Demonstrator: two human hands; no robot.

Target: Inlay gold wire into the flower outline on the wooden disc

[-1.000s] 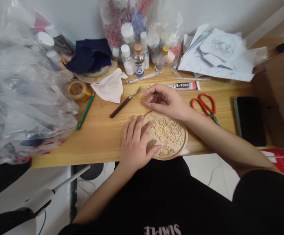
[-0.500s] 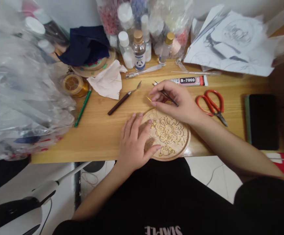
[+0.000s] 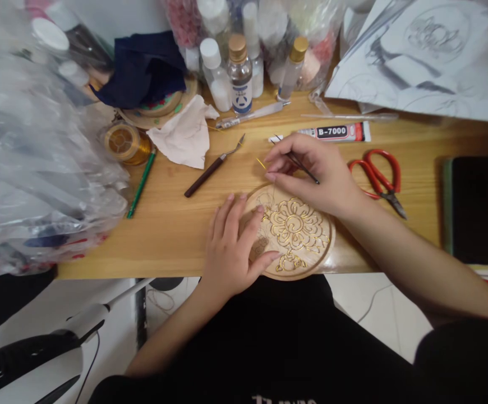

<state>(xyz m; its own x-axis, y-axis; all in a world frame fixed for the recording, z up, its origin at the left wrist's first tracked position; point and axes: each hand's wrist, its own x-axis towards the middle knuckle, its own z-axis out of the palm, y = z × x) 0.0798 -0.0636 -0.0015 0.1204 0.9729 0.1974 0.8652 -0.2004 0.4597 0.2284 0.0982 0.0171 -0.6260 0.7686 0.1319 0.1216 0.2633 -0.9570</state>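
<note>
My left hand (image 3: 238, 244) lies with fingers spread over the left part of a round wooden plaque (image 3: 332, 235) at the desk's front edge. A flower outline in gold wire (image 3: 293, 224) covers much of its face; pencil lines show near the top. Above the plaque's upper edge, my right hand (image 3: 311, 174) is closed, with dark tweezers (image 3: 300, 165) lodged among the fingers. A short piece of gold wire (image 3: 261, 163) sticks out between its thumb and fingertip. My left fingers hide part of the pattern.
Behind lie a dark-handled palette knife (image 3: 208, 175), a glue tube (image 3: 336, 132) and a pen (image 3: 254, 114). Red-handled cutters (image 3: 378, 174) and a phone (image 3: 477, 210) lie right. Left are a wire spool (image 3: 127, 143), a green pencil (image 3: 142, 185) and plastic bags (image 3: 46, 168). Bottles (image 3: 240, 84) stand at the back.
The view has shifted a little, so things at the right sit further right. My right hand is slightly further right in the picture, still holding the tweezers and wire. My left hand stays on the plaque.
</note>
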